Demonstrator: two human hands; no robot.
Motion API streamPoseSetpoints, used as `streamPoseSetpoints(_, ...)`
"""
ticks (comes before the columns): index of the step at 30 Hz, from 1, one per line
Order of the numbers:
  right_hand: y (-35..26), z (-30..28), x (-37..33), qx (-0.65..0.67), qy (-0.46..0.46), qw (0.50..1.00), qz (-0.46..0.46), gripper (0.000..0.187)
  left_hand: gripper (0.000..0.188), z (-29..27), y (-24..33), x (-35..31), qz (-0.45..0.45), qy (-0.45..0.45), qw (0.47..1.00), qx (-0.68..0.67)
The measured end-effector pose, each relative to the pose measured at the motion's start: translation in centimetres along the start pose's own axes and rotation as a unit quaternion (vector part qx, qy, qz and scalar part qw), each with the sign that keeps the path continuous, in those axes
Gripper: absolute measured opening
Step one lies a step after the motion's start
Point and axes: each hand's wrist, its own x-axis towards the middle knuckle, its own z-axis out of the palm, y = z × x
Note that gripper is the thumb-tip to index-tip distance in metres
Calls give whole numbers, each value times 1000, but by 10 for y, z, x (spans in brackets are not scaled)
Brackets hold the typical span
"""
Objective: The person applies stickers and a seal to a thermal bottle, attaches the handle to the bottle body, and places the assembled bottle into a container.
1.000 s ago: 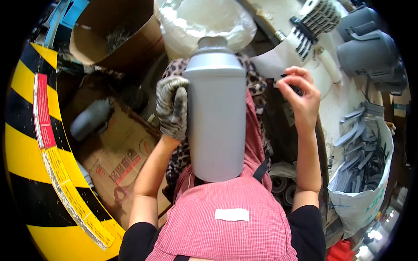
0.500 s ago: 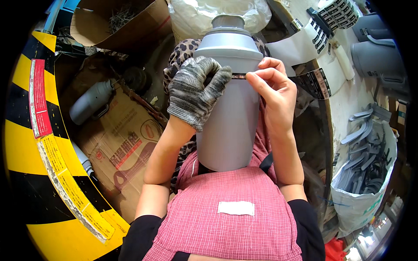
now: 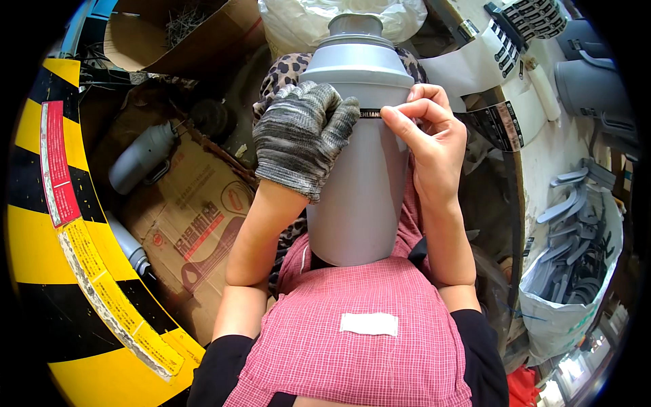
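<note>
A large grey flask body [image 3: 356, 197] stands upright between my knees, its narrow round neck pointing away from me. Across its front, just under the sloped shoulder, lies a small black label strip [image 3: 370, 114] with light lettering. My left hand [image 3: 297, 139], in a grey striped knit glove, is closed with thumb and curled fingers at the strip's left end. The bare right hand [image 3: 434, 146] pinches the right end between thumb and forefinger. Both hands rest against the flask. The fingers cover the strip's two ends.
To the right, a worktable [image 3: 542, 146] holds a sheet of labels [image 3: 505, 125] and grey jugs [image 3: 590, 88]. A white sack of grey handles [image 3: 569, 251] hangs beside it. On the left are a flask [image 3: 142, 159] on flattened cardboard [image 3: 196, 224], an open carton [image 3: 139, 37] and a yellow-black striped barrier [image 3: 41, 251].
Both hands keep their places on the strip, with only slight finger shifts. The flask's top sits a little higher in view, and the surroundings have shifted slightly.
</note>
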Motion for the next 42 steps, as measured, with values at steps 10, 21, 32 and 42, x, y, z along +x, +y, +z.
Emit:
streamPoseSetpoints(10,1,-4,8,-78,-5,997,-27,18,30,10,-4,6,-58,-74,994,51)
streamPoseSetpoints(21,69,-118,-94,-3,93,990,110,13,78,16,14,8,65,0,993,103)
streamPoseSetpoints(32,235,-237,-546,-480,-6,847,229,32,50,72,-10,67,199,-183,856,441)
streamPoseSetpoints(42,198,-254,-571,-447,-132,819,334,31,52,31,-90,153,422,-249,852,185)
